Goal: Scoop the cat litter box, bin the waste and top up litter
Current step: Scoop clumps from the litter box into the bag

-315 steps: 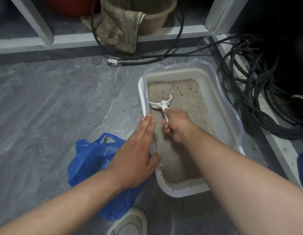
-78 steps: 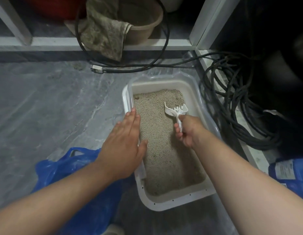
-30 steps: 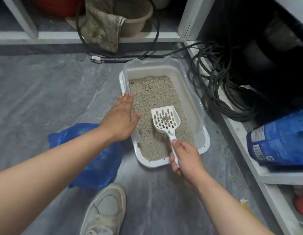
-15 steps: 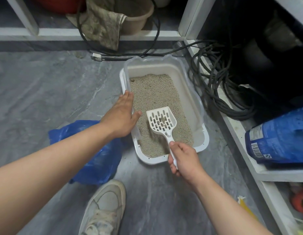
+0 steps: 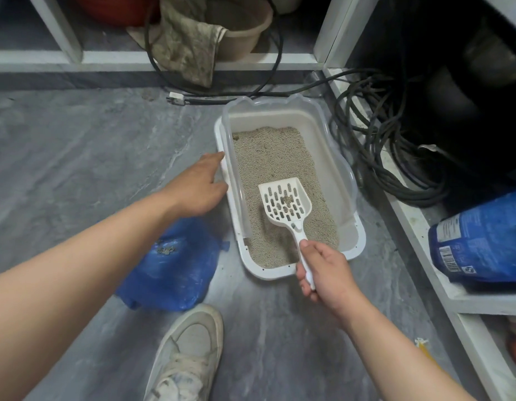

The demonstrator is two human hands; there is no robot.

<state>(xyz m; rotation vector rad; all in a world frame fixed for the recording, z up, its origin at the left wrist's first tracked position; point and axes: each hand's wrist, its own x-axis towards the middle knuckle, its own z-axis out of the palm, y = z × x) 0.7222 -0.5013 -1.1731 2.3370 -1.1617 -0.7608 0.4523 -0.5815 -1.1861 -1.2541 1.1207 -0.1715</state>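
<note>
A white litter box (image 5: 350,180) with grey-beige litter stands on the grey floor. My right hand (image 5: 326,273) grips the handle of a white slotted scoop (image 5: 285,201), held level above the litter with a few small clumps on its blade. My left hand (image 5: 197,188) is just left of the box, fingers relaxed, fingertips at the box's left rim. A blue plastic bag (image 5: 176,267) lies on the floor left of the box's near end, with a few clumps showing through it. A blue litter sack (image 5: 482,241) lies on the low shelf at the right.
Coiled black cables (image 5: 381,146) lie right of the box. A beige bucket (image 5: 242,30) with a dirty cloth (image 5: 187,44) stands on the back shelf, with a loose plug (image 5: 176,98) below it. My white shoe (image 5: 187,354) is on the floor near the bag.
The scoop came out of the litter and now hangs level above the box's near half. My left hand slid off the top of the rim to the box's outer left side.
</note>
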